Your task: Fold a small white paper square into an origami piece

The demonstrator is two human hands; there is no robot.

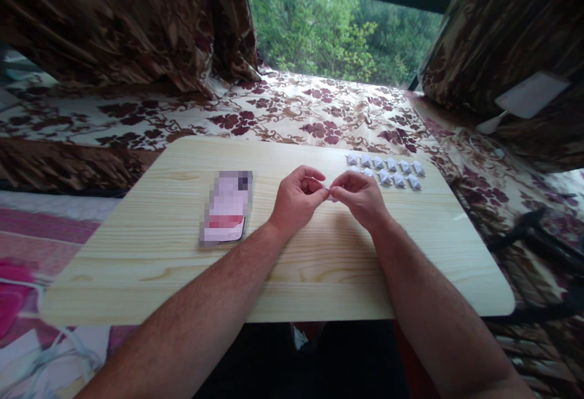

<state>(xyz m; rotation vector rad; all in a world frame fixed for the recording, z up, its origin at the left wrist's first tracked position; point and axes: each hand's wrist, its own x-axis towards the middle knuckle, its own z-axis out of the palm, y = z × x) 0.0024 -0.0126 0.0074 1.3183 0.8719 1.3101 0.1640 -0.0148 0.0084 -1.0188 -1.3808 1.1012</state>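
Observation:
My left hand (298, 198) and my right hand (358, 197) meet over the middle of the wooden table, thumbs and fingertips pinched together. Between them shows a sliver of a small white folded paper piece (332, 198), mostly hidden by the fingers. Just beyond my right hand, several white folded paper shapes (391, 165) with pointed, faceted tops stand in two rows; the hand partly covers the nearer row. To the left of my left hand lies a phone (232, 232), its upper part blurred by large pixels.
The light wood-grain table (150, 265) has rounded corners. Behind it is a floral cloth (319, 107) below a window, with patterned curtains (137, 22) on both sides. White cables (68, 338) lie at the lower left. A white lamp-like object (531, 95) stands at the right.

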